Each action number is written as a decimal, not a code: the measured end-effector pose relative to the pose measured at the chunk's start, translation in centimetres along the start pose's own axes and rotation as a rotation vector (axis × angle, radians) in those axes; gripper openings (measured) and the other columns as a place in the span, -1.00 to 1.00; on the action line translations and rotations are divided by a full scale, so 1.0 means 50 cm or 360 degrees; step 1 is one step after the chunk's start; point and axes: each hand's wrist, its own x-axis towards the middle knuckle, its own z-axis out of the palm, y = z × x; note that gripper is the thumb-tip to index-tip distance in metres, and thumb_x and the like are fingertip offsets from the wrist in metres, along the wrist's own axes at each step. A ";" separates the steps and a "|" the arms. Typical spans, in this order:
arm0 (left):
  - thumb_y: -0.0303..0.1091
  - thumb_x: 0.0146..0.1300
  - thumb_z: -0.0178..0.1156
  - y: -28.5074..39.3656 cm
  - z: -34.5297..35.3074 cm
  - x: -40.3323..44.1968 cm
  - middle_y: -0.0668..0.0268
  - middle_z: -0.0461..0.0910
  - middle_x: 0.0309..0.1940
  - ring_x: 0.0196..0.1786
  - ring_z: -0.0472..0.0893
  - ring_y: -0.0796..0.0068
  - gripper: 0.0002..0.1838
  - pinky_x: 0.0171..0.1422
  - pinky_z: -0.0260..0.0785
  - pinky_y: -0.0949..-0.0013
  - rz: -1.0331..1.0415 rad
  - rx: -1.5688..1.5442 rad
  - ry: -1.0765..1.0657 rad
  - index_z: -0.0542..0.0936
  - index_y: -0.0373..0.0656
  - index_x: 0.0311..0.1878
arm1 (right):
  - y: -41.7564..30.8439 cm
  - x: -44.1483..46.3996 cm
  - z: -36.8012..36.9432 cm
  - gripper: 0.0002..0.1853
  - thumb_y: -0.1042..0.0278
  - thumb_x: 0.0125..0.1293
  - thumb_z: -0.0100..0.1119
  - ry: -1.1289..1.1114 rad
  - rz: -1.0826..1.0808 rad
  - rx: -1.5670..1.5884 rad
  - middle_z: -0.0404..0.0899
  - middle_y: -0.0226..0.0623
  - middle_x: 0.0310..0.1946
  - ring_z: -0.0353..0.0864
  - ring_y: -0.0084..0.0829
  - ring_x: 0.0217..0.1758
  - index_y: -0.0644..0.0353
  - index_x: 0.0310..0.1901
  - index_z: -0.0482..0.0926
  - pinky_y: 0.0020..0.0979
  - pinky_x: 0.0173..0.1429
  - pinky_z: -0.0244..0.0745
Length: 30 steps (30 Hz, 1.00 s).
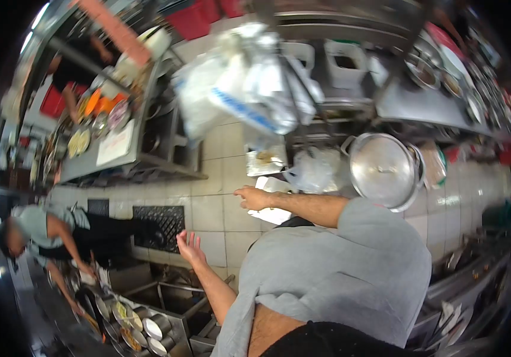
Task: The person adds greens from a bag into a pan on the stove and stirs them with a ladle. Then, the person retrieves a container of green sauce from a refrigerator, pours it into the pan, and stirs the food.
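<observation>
Fingers of the left hand [191,249] are released and spread, raised over the pale tiled floor [209,208], palm side turned upward. On the right hand [254,197], the fingers point toward the left edge of the view, loosely bent and gripping nothing visible. It hovers across a white container [272,183], which sits in front of the wearer's gray shirt [333,279]; whether skin and container touch cannot be told.

Just beyond the container is a shiny foil-like tray [265,163] with something brownish on it. To its right sit a clear plastic bag [318,172] and, next to that, a large lidded metal pot [382,166]. Above the tray, bulky white plastic bags [199,95] with blue markings fill the upper middle, blurred.

At upper right, a steel surface [413,107] carries metal bowls [423,72]. At upper left, another metal surface [83,166] bears a white board [114,146] and bright orange items [93,102]; a second person's bare arm shows beside it.

Lower left, a co-worker in a pale green shirt [40,225] leans with both arms extended toward a row of round metal containers [165,324], some holding food. Near the co-worker's legs lies a black floor grate [175,218].
</observation>
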 end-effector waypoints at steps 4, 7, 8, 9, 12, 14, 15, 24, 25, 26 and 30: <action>0.02 0.28 0.04 0.060 0.006 0.163 0.31 0.41 0.09 0.08 0.41 0.23 -0.59 0.11 0.24 0.07 -0.0014 0.0003 -0.0102 0.44 -0.07 0.01 | -0.046 0.167 0.020 -0.47 0.37 0.08 0.08 -0.0008 0.0013 0.0067 0.42 0.04 -0.04 0.38 -0.05 0.10 0.25 0.15 0.35 -0.18 0.19 0.31; -0.05 0.27 0.08 0.101 0.024 0.283 0.34 0.42 0.07 0.04 0.43 0.30 -0.62 0.07 0.26 0.15 -0.0041 0.0045 -0.0266 0.42 -0.08 0.04 | -0.071 0.320 0.041 -0.46 0.36 0.07 0.12 0.0041 0.0001 0.0092 0.44 0.00 -0.07 0.41 -0.07 0.07 0.25 0.15 0.35 -0.19 0.16 0.34; -0.08 0.27 0.10 0.115 0.026 0.321 0.35 0.43 0.06 0.04 0.43 0.32 -0.62 0.06 0.27 0.17 -0.0043 0.0056 -0.0339 0.41 -0.08 0.05 | -0.082 0.360 0.053 -0.46 0.36 0.07 0.15 0.0058 0.0012 0.0107 0.46 -0.01 -0.09 0.43 -0.09 0.06 0.26 0.14 0.35 -0.20 0.14 0.36; -0.13 0.25 0.13 0.119 0.027 0.367 0.34 0.44 0.05 0.03 0.44 0.35 -0.61 0.05 0.29 0.21 -0.0044 0.0104 -0.0422 0.40 -0.11 0.06 | -0.099 0.393 0.061 -0.46 0.37 0.06 0.17 0.0167 0.0036 0.0055 0.51 -0.02 -0.15 0.49 -0.10 -0.02 0.28 0.13 0.36 -0.22 0.07 0.41; -0.18 0.27 0.13 0.189 0.069 0.435 0.34 0.46 0.03 0.02 0.46 0.38 -0.67 0.03 0.32 0.25 -0.0082 0.0280 -0.0593 0.43 -0.12 0.02 | -0.123 0.512 0.074 -0.48 0.32 0.07 0.19 0.0078 0.0208 0.0180 0.50 -0.12 -0.20 0.50 -0.17 -0.08 0.22 0.12 0.38 -0.25 0.03 0.42; -0.19 0.27 0.13 0.226 0.105 0.486 0.34 0.46 0.03 0.02 0.46 0.39 -0.68 0.03 0.32 0.26 -0.0073 0.0315 -0.0682 0.43 -0.12 0.01 | -0.141 0.579 0.066 -0.47 0.32 0.07 0.19 0.0115 0.0221 0.0161 0.51 -0.11 -0.21 0.51 -0.16 -0.09 0.22 0.12 0.38 -0.25 0.01 0.43; -0.20 0.28 0.13 0.242 0.122 0.508 0.34 0.46 0.04 0.03 0.46 0.41 -0.70 0.04 0.32 0.26 -0.0067 0.0348 -0.0770 0.44 -0.12 0.01 | -0.146 0.607 0.060 -0.47 0.33 0.06 0.19 0.0148 0.0236 0.0142 0.53 -0.11 -0.22 0.52 -0.16 -0.11 0.23 0.11 0.39 -0.24 -0.01 0.44; -0.28 0.28 0.14 0.354 0.364 0.654 0.29 0.42 0.09 0.01 0.48 0.48 -0.73 0.05 0.35 0.38 -0.0051 0.0292 -0.1234 0.44 -0.15 0.00 | -0.095 0.859 -0.146 -0.48 0.36 0.00 0.18 0.0551 0.0539 0.0269 0.50 0.05 -0.03 0.46 -0.06 0.10 0.31 0.06 0.43 -0.24 0.18 0.37; -0.28 0.28 0.13 0.365 0.394 0.668 0.27 0.41 0.11 0.03 0.48 0.47 -0.72 0.05 0.35 0.38 -0.0011 0.0301 -0.1310 0.44 -0.16 0.00 | -0.070 0.895 -0.176 -0.50 0.37 0.03 0.12 0.0606 0.0563 0.0250 0.48 0.07 -0.01 0.44 -0.06 0.12 0.31 0.07 0.43 -0.24 0.20 0.36; -0.29 0.28 0.13 0.377 0.426 0.684 0.25 0.40 0.12 0.04 0.48 0.46 -0.72 0.06 0.35 0.38 0.0031 0.0312 -0.1386 0.43 -0.18 0.00 | -0.046 0.930 -0.206 -0.50 0.37 0.03 0.12 0.0627 0.0551 0.0248 0.48 0.07 -0.01 0.44 -0.06 0.12 0.31 0.07 0.43 -0.24 0.20 0.36; -0.35 0.26 0.13 0.437 0.597 0.742 0.21 0.37 0.15 0.08 0.47 0.42 -0.73 0.09 0.37 0.35 0.0218 0.0260 -0.1537 0.44 -0.21 0.00 | 0.123 1.075 -0.329 -0.52 0.43 0.03 0.02 0.0724 0.0668 0.0078 0.47 0.08 0.03 0.43 -0.06 0.14 0.36 0.06 0.43 -0.25 0.23 0.34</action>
